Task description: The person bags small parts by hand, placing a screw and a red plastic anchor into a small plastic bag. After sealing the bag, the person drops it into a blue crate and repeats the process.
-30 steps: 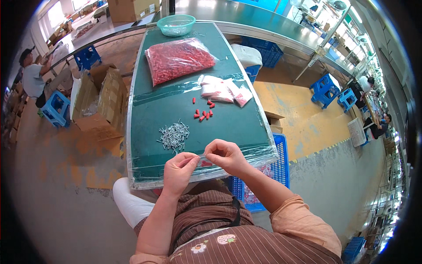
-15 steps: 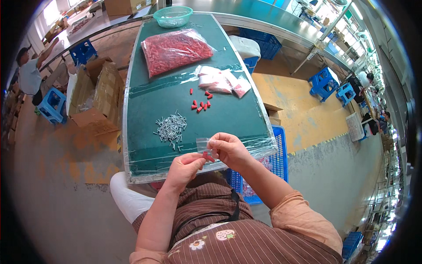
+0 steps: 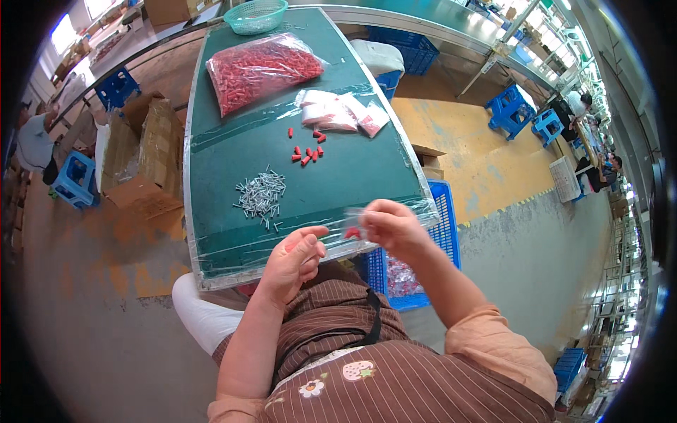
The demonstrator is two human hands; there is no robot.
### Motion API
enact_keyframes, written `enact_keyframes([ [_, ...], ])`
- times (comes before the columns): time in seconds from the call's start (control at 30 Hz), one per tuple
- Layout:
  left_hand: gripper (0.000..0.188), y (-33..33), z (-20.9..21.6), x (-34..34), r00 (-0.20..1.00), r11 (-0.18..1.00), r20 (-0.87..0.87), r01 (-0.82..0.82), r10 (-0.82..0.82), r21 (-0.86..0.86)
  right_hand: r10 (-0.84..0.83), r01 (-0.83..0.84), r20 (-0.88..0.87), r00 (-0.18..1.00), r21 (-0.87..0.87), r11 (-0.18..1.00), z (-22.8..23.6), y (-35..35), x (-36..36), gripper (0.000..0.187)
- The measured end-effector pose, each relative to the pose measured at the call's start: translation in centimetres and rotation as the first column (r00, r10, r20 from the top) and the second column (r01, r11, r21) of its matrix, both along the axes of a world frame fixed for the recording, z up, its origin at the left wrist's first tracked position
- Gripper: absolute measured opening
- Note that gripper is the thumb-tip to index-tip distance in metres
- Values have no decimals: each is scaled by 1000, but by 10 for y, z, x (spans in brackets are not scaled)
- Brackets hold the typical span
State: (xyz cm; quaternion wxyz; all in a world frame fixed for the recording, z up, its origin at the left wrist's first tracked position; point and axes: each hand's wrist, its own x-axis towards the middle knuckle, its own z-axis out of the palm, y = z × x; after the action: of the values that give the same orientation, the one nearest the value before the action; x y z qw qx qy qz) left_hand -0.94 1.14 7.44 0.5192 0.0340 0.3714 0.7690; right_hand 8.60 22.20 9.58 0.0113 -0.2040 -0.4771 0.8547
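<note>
The left hand [image 3: 290,266] has let go of the little bag [image 3: 354,223], fingers loosely curled. The right hand [image 3: 396,229] pinches it near the table [image 3: 367,176] edge. Probably light, floppy, slippery: hold a corner.

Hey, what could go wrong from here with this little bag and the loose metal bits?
The small bag is pinched only by the right hand, near the front edge of the table; if it slips, it might fall off. The loose metal bits lie just beyond the left hand, so a careless sweep could scatter them.
</note>
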Motion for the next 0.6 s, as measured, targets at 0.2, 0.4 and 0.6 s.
enact_keyframes([
  [0.2, 49, -8, -10, -3, 991, 993, 99, -97, 90, 71, -85, -120, 243, 966, 718, 686, 35, 79, 100, 9],
  [0.4, 38, 2, -11, 6, 994, 997, -99, -57, 52, -46, -351, -164, 211, 912, 974, 157, 7, 89, 130, 17],
  [0.6, 16, 10, -13, 14, 977, 989, -212, -60, 31, -135, -117, 6, 42, 992, 925, 380, -1, 34, 76, 18],
])
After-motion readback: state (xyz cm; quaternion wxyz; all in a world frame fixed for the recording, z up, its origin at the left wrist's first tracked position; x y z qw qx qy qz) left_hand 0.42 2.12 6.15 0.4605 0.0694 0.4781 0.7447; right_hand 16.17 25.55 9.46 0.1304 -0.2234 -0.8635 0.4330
